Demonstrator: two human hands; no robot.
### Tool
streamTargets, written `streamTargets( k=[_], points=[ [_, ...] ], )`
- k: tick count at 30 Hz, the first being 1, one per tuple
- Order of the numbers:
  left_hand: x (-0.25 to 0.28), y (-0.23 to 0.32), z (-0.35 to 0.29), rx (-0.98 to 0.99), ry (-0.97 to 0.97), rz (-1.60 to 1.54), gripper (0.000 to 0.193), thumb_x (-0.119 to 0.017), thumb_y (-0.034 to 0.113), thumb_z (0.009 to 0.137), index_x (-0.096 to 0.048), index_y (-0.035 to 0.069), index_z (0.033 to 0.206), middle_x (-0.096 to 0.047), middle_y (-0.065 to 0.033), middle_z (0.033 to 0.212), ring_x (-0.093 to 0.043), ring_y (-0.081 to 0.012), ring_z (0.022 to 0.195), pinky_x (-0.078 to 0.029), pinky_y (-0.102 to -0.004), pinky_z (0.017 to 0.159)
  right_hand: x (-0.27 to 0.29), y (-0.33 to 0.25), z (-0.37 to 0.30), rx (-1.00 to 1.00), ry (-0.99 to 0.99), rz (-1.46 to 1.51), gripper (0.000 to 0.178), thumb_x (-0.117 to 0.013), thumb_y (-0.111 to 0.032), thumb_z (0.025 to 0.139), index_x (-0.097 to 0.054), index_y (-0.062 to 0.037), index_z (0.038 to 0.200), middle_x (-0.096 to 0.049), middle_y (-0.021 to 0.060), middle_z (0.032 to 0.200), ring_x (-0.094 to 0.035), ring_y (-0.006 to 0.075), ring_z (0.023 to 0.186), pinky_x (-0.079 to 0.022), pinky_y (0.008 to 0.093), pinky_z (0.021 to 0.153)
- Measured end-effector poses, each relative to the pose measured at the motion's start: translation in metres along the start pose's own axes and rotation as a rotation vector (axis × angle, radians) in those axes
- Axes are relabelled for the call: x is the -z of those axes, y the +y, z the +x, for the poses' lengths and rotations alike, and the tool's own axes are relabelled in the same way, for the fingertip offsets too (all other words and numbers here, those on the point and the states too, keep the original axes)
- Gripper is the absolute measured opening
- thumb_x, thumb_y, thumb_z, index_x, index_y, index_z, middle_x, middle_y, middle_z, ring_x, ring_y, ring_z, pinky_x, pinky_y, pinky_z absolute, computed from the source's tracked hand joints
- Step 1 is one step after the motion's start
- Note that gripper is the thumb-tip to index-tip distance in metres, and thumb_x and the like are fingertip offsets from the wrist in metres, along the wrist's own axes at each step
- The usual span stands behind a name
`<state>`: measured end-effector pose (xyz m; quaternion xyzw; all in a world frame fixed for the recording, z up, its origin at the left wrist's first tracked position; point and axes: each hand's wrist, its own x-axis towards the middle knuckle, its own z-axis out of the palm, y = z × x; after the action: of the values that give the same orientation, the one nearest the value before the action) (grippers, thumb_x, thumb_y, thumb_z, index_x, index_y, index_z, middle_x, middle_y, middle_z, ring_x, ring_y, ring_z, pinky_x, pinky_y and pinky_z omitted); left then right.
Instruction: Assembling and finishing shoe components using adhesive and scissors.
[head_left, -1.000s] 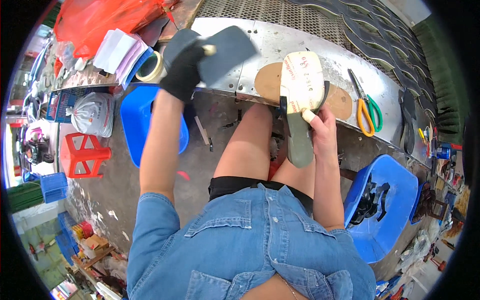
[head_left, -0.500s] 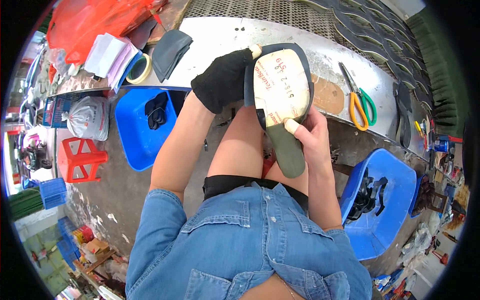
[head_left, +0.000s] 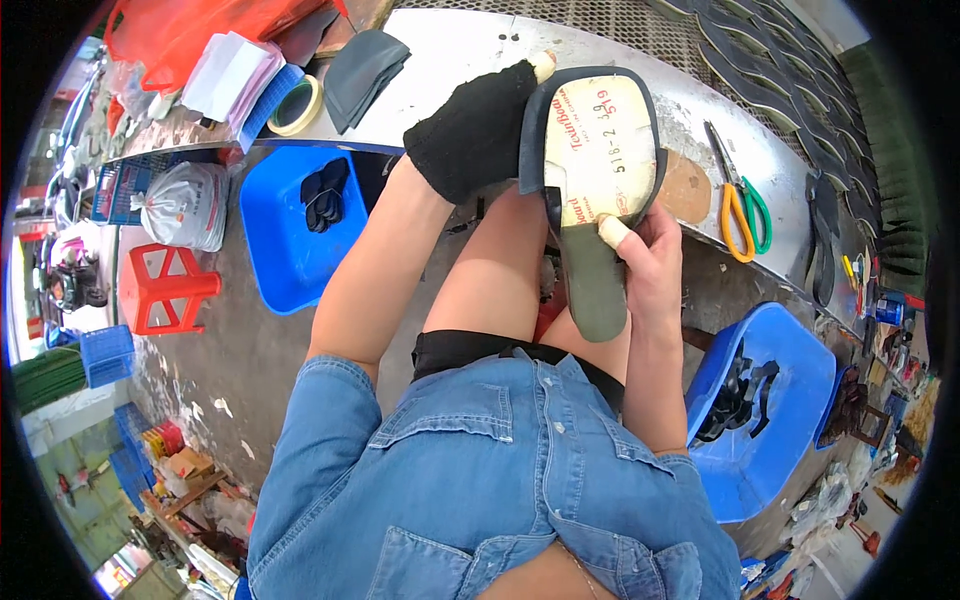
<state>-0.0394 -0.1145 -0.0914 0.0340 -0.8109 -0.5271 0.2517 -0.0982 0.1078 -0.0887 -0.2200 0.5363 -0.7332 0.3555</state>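
Observation:
In front of me I hold a shoe insole, its underside up: a cream printed board at the forefoot, an olive-green heel part pointing toward me, and dark material around the forefoot edge. My left hand, in a black glove with a covered thumb tip showing, is closed on the far left edge of that dark material; its other fingers are hidden underneath. My right hand grips the waist of the insole from the right, its thumb, wrapped in a pale cover, pressed on the olive part and the fingers behind.
On the metal bench lie scissors with orange and green handles, a brown insole-shaped piece, dark sheets, a tape roll and papers. Blue tubs hold black pieces. A red stool stands left.
The insole and both hands have shifted slightly up and to the right in view; the grip looks the same. The bench and its things have also shifted in the picture.

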Motion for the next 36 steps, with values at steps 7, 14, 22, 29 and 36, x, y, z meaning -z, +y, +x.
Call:
streamTargets(
  k=[7,14,22,29,36],
  points=[
    [0.002,0.014,0.002,-0.033,-0.066,0.153,0.034,-0.051,0.029,0.094,-0.057,0.001,0.113,-0.065,-0.0118,0.101,-0.06,-0.0164,0.095,-0.047,-0.0298,0.085,-0.005,0.0,-0.002,-0.024,-0.008,0.047,0.046,-0.061,-0.001,0.077,-0.049,0.007,0.121,-0.062,0.0123,0.108,-0.06,0.0154,0.096,-0.047,0.0275,0.086],
    [0.009,0.031,0.0,-0.338,-0.055,0.671,0.034,-0.053,0.03,0.09,-0.058,0.005,0.113,-0.063,-0.0136,0.104,-0.061,-0.0271,0.097,-0.048,-0.033,0.085,-0.006,-0.005,-0.001,-0.029,-0.02,0.05,0.045,-0.064,-0.003,0.077,-0.05,0.0064,0.119,-0.061,0.0104,0.109,-0.059,0.0141,0.098,-0.047,0.0272,0.087],
    [0.002,0.03,0.002,0.573,-0.076,-1.289,0.039,-0.06,0.023,0.088,-0.053,-0.001,0.118,-0.06,-0.0145,0.115,-0.06,-0.0221,0.102,-0.049,-0.0327,0.087,-0.002,-0.003,-0.001,-0.023,-0.042,0.043,0.044,-0.063,-0.003,0.077,-0.051,0.0064,0.118,-0.062,0.0099,0.107,-0.06,0.0135,0.096,-0.048,0.026,0.085],
    [0.003,0.033,0.002,0.69,-0.071,-1.222,0.036,-0.058,0.02,0.09,-0.053,-0.003,0.117,-0.06,-0.0153,0.112,-0.06,-0.0215,0.1,-0.05,-0.0333,0.086,-0.004,-0.003,-0.001,0.001,-0.043,0.023,0.043,-0.064,-0.004,0.077,-0.052,0.006,0.117,-0.062,0.0101,0.106,-0.06,0.0134,0.096,-0.048,0.026,0.085],
    [0.003,0.033,0.001,0.65,0.006,-1.238,0.035,-0.056,0.019,0.091,-0.052,-0.004,0.117,-0.06,-0.0162,0.111,-0.06,-0.0222,0.1,-0.05,-0.0348,0.086,-0.004,-0.002,-0.002,0.144,0.048,-0.278,0.031,-0.068,-0.01,0.073,-0.057,0.0044,0.097,-0.065,0.0088,0.091,-0.058,0.0101,0.082,-0.047,0.0258,0.075]
  ],
)
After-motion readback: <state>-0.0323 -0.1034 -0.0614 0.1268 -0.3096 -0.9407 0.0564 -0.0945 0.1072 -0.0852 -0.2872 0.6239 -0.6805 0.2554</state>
